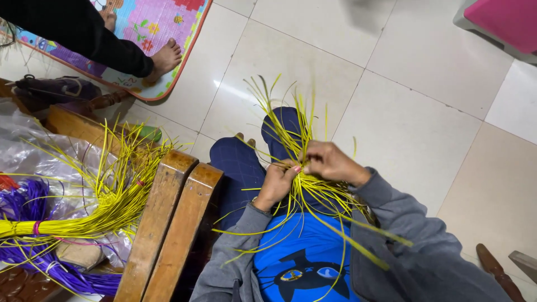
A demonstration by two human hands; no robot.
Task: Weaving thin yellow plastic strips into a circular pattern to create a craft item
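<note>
Head view, centre of frame. We see the left hand [275, 183] curled, its fingertips pinched on a fan of yellow strands [302, 168] where they cross. The right hand [331, 163] sits just beside it, slightly higher and to the right, fingers bent and closed over the same crossing point; the two hands nearly touch. The strands splay upward past the knees towards the upper middle of the frame and downward across the blue shirt [305, 254] in the lower centre. Both forearms wear grey sleeves [403, 223].

Outward from the hands: dark blue trousers [240, 168] lie under the strands, with white floor tiles [403, 112] beyond.

Left of the person, two wooden armrests [173, 218] run side by side from the lower left towards the centre. Further left, a tied bundle of yellow strands [95, 215] rests on clear plastic sheeting [28, 140], with a purple bundle [28, 251] just below it at the lower-left edge.

Upper left: another person's bare foot [166, 57] and dark trouser leg stand at the edge of a colourful play mat [156, 22]. Upper right corner: a pink object [503, 19], partly out of frame; we cannot tell what it is.
</note>
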